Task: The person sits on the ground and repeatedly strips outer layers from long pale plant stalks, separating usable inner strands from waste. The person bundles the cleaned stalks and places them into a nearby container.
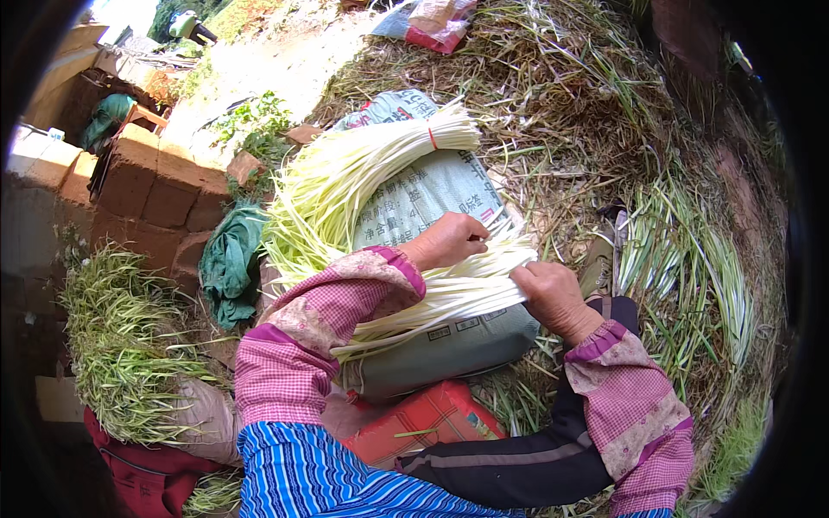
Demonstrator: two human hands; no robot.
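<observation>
Pale yellow-white stalks, likely blanched garlic chives (453, 294), lie across a stuffed woven plastic sack (414, 207) that bears printing. My right hand (554, 298) grips the white ends of this loose bunch at the sack's right side. Just above the same bunch is my left hand (447, 239), its fingers curled in; whether a stalk is between them cannot be made out. Farther back on the sack rests a second bundle (382, 152), bound near its white ends by a red tie (432, 138). Its yellow leaf ends droop over the sack's left edge.
Cut green-and-white stalks (667, 259) lie on the straw-strewn ground at right. A heap of leafy greens (129, 349) stands at left, near a green cloth (233, 265) and brick blocks (155, 181). A red plaid box or cushion (421, 421) sits before me. Another person (188, 27) is far off.
</observation>
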